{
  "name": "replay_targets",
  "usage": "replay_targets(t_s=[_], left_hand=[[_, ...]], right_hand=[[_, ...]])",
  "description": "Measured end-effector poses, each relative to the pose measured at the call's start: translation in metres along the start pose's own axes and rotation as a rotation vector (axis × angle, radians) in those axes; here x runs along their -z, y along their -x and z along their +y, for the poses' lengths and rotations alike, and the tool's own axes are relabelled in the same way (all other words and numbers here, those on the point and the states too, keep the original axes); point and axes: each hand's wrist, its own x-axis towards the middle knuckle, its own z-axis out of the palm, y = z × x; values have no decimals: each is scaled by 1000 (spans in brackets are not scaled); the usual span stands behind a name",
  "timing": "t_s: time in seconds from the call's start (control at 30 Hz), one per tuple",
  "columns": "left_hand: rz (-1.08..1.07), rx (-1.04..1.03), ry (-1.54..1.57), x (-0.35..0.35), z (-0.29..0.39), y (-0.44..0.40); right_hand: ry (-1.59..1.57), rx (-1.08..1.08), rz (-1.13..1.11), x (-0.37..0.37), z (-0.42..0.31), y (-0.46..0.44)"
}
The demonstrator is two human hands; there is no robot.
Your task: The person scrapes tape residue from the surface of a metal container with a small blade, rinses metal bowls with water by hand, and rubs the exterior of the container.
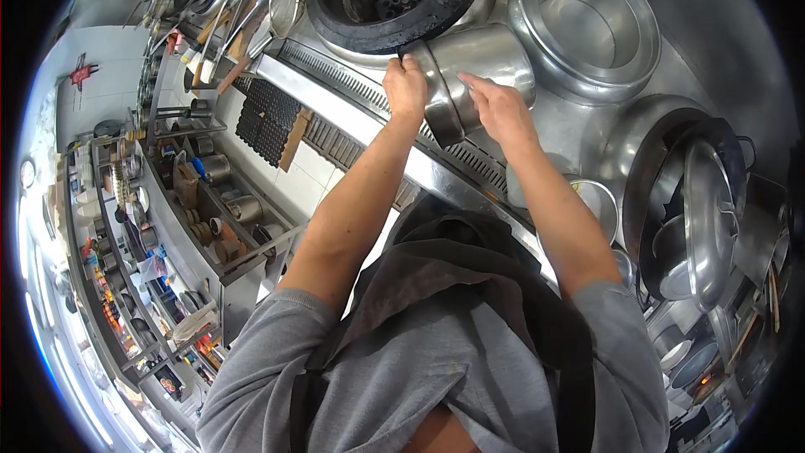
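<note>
Left grip (pixel 406 86) clenches a tipped metal pot (pixel 490 52) by its edge; right grip (pixel 501 111), loosely spread alongside, apparently steadies it.

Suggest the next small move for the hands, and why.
Probably spread the right hand against the metal pot to steady it: the pot is tipped on its side by the burner, the left hand seems to grip one edge, while the right isn't wrapped around the pot.
</note>
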Motion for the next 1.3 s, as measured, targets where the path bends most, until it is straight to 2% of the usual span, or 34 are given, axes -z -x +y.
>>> replay_targets(t_s=[0.03,0.1,0.2,0.73,0.9,0.93,1.0,1.13,1.2,1.3], left_hand=[[-8,12,5,1,0,0],[-2,9,-4,3,1,1],[4,10,4,1,1,0],[-4,10,-74,0,2,-2],[-10,11,-69,0,1,-4],[-14,5,-77,1,1,-3],[-19,15,-65,0,4,-2],[-8,16,-81,-1,1,-3],[-8,19,-48,-2,-1,-4],[-19,23,-11,-1,2,-3]], right_hand=[[-2,0,-1,-3,3,2],[-12,221,33,-12,10,6],[-46,195,-60,-1,11,15],[4,204,-8,2,9,12],[171,116,-180,12,6,23],[170,114,-179,10,7,20],[135,267,-39,4,11,10],[132,247,-41,6,6,14],[227,88,-209,16,-2,22],[182,175,-120,14,1,16]])
